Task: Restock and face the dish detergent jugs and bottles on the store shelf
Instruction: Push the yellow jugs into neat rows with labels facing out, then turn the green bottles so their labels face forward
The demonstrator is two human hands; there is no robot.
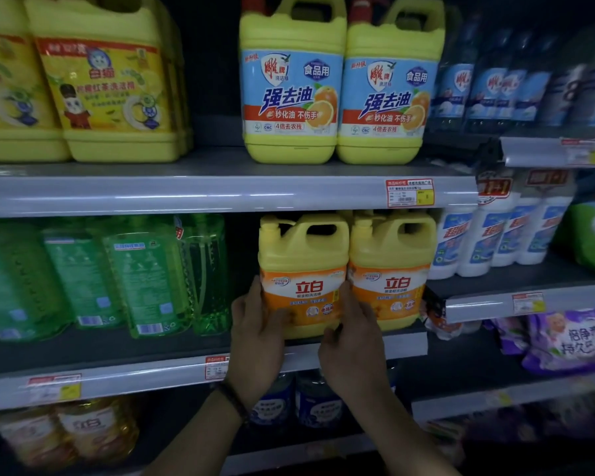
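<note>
Orange-label jug [303, 255] stands clasped between left fingers [257, 294] and right fingers [350, 298].

Price tags, promo signs and soft pouches

A red-and-white price tag [410, 193] with a yellow patch sits right of centre. A second tag [216, 366] is lower, near the middle, a blurred third tag [54, 386] is at the lower left, and a fourth tag [528, 302] is at the right. Two red "1+1" promo signs [494, 187] sit side by side at the right. Purple pouches [571, 338] with white characters lie slumped at the lower right. Above them is a green pouch [591, 231], cut off by the frame edge.
</note>
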